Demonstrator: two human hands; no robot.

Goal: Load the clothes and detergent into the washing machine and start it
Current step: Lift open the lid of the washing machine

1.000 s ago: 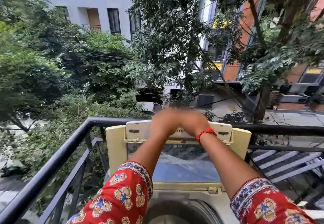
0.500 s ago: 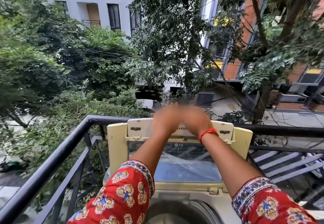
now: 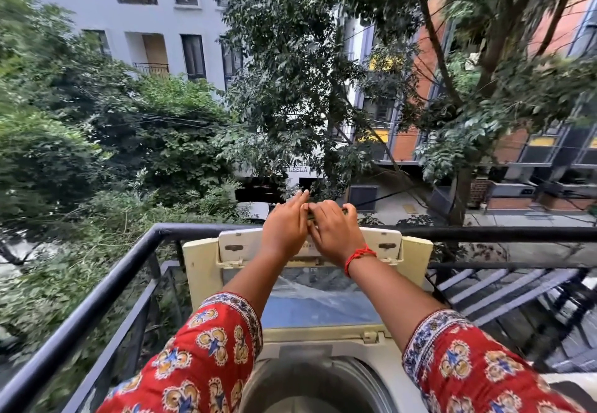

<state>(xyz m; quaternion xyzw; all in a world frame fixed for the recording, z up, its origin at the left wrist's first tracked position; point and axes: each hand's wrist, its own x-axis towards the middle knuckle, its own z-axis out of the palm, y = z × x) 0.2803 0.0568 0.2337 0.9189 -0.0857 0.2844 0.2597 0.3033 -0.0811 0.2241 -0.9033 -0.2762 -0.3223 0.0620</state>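
The right hand [image 3: 332, 230] pinches a small dark thing [image 3: 311, 216], too small to identify, against the straight fingers of the left hand [image 3: 286, 225]. Both hands, blurred a second ago, now hold sharp above the rail [image 3: 484, 235]. Below them the washer [image 3: 310, 332] stands at the balcony corner, lid [image 3: 310, 244] up, drum [image 3: 316, 386] open.

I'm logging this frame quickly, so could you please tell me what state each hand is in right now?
Left hand: open, fingers straight, holding nothing.
Right hand: fingers curled round a small dark thing; what it is cannot be told.
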